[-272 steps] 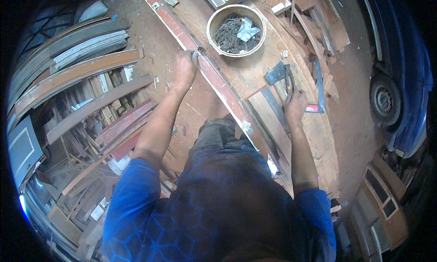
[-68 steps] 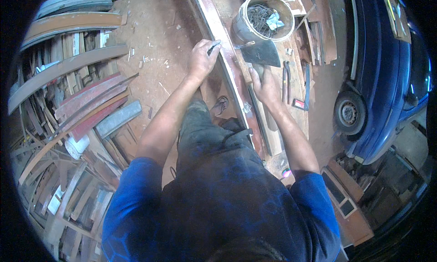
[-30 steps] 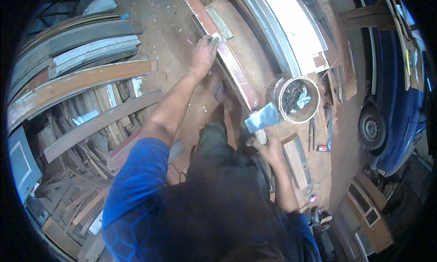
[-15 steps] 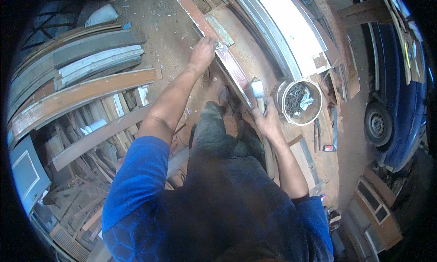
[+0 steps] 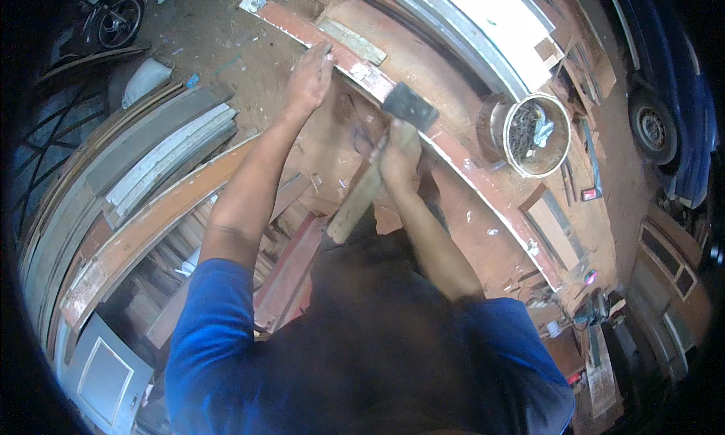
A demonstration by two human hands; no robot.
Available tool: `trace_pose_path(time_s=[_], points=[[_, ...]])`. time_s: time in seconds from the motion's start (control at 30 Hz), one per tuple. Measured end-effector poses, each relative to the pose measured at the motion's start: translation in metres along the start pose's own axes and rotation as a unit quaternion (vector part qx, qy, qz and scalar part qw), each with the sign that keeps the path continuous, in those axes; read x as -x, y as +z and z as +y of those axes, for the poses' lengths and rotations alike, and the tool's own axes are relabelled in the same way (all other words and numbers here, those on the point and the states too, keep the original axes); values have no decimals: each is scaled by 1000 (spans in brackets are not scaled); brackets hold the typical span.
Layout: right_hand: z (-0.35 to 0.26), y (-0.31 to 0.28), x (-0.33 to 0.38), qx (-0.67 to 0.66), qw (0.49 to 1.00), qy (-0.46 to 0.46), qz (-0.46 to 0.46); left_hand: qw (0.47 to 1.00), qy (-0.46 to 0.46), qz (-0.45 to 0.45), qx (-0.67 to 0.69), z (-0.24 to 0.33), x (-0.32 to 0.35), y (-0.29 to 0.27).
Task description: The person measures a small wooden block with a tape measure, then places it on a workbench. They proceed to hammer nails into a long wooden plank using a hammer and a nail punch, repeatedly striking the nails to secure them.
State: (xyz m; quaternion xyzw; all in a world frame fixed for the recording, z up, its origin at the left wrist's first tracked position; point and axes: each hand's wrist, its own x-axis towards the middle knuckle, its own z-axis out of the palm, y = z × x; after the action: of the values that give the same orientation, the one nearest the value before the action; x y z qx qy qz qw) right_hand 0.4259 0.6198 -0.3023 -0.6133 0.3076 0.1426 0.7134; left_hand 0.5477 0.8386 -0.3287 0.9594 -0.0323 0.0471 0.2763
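A long wooden board (image 5: 470,163) with chipped red-brown paint runs diagonally from the far left to the near right. At its near edge, toward the far end, my left hand (image 5: 308,84) rests its fingertips, the fingers stretched out. My right hand (image 5: 399,152) is closed around the wooden handle (image 5: 355,206) of a hatchet. The broad dark hatchet head (image 5: 410,106) lies over the board's middle, with bare, scraped patches just beyond it. Whether the blade touches the wood I cannot tell.
A bucket (image 5: 538,137) of nails and scraps stands right of the board, near a hammer (image 5: 590,171). White panels (image 5: 491,27) lie beyond. Stacked planks (image 5: 166,144) fill the left side. A blue vehicle (image 5: 668,110) stands at far right, a motorcycle wheel (image 5: 121,21) at far left.
The hatchet has swung left and turned, its broad dark face now showing over the board. My left hand has gone from a closed grip to stretched fingers. The view has shifted.
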Motion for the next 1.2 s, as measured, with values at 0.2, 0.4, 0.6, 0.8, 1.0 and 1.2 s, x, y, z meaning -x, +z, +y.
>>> trace_pose_path(time_s=[0.2,0.4,0.6,0.8,1.0,1.2], points=[[-38,85,-3,-73,994,37,-67,999,7,-47,17,-5,-5,-11],[-32,75,31,-129,984,15,121,994,94,-55,12,6,-7,-9],[-37,88,-5,-29,999,-11,35,994,93,-61,4,17,-4,-9],[-34,66,27,-53,992,-1,111,976,128,-113,-135,32,0,-9],[-31,73,15,-66,992,-7,105,994,-78,-74,6,15,-19,-10],[-35,90,10,-55,979,-107,163,993,111,36,-30,0,-30,-32]])
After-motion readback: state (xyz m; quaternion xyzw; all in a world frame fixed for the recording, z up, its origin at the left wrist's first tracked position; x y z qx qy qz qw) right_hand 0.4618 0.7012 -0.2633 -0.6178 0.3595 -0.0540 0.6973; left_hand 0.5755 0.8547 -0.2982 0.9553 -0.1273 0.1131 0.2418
